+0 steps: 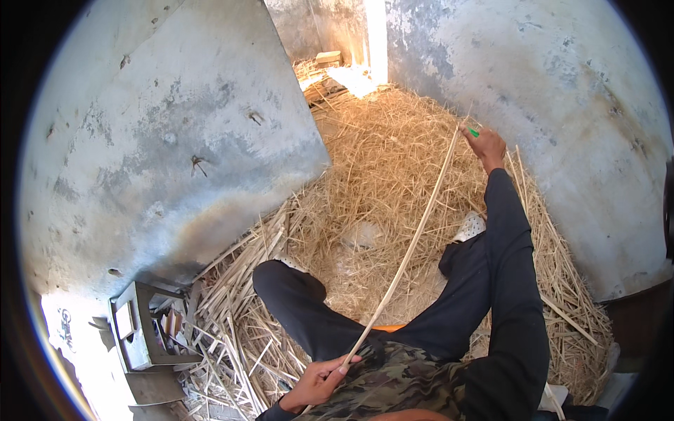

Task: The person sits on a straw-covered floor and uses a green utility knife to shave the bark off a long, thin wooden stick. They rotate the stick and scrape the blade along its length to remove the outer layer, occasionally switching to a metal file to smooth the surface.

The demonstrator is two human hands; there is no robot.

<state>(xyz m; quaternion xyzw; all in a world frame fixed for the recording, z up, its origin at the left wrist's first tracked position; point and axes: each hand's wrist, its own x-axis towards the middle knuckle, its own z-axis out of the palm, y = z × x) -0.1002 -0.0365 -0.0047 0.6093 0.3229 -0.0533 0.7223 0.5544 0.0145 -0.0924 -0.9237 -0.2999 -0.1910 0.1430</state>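
A long, thin, pale bamboo strip (414, 238) runs slantwise from my lap up to the far right, over the space between my bent legs. Its near part lies in my left hand (319, 382), whose thumb and fingers are closed round it beside my waist. My right hand (488, 147), at the end of a stretched arm, is closed at the strip's far end. A small green object (474, 132) shows between those fingers; its kind is too hidden to tell.
Curly shavings (393, 147) cover the floor ahead. Split strips lie in piles at the left (246, 302) and right (562, 281). Worn plaster walls (175, 140) stand on both sides. A battered wooden box (144, 344) is at the lower left, and a brick (328, 57) lies far ahead.
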